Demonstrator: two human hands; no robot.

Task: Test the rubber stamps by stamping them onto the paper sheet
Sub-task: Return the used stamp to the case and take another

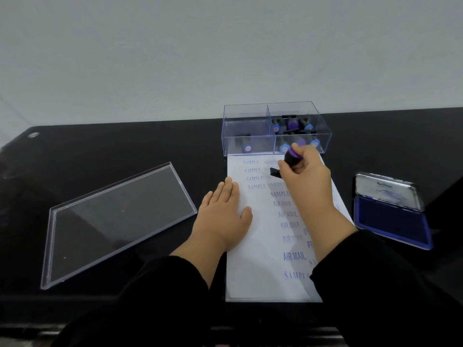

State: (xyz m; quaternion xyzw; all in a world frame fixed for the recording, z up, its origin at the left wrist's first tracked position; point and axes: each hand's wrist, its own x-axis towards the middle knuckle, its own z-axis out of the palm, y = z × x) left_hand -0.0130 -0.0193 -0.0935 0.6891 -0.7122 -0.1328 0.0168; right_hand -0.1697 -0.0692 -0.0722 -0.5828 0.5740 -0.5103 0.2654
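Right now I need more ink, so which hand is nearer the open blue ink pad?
Right. The right hand holds a stamp over the paper beside the ink pad; the left hand presses the paper's far edge.

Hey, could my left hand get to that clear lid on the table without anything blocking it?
Probably yes. The left hand lies flat on the paper sheet, and the clear lid sits just beside it with only bare table between. Lifting it would free the sheet.

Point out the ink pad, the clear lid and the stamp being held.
ink pad [390, 221], head view, on its blue inked surface.
clear lid [117, 221], head view, on its flat panel.
stamp [292, 156], head view, on its purple-topped handle.
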